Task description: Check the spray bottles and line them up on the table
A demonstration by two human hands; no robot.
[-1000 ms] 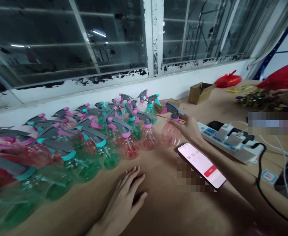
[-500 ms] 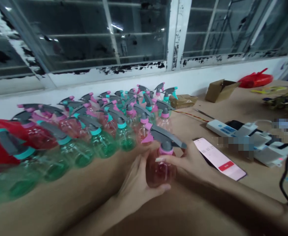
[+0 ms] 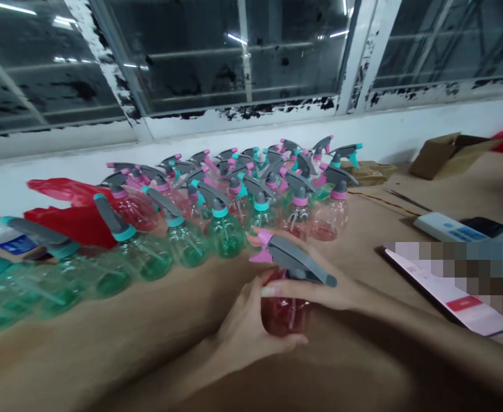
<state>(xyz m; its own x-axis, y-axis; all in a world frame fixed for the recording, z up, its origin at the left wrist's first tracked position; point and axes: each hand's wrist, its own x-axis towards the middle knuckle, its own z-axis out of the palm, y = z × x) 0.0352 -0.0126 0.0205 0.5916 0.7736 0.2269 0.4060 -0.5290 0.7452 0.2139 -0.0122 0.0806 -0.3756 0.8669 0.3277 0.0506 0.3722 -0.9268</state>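
Observation:
A small pink spray bottle [image 3: 282, 313] with a grey trigger head and pink nozzle stands on the brown table in front of me. My left hand [image 3: 246, 332] is wrapped round the bottle's body from the left. My right hand [image 3: 320, 289] is closed round its neck, just under the grey trigger head [image 3: 296, 262]. Behind it, several pink and green spray bottles [image 3: 217, 206] with grey triggers stand in rows along the white wall.
A phone [image 3: 452, 294] with a white screen and red button lies at the right. Behind it sits a white power strip [image 3: 444, 228]. A cardboard box [image 3: 446, 154] stands at the far right. Red plastic bags [image 3: 68, 212] lie at the left among the bottles.
My right hand brought a pink bottle from the row toward me. My left hand lifted off the table and closed round it. The view has swung left.

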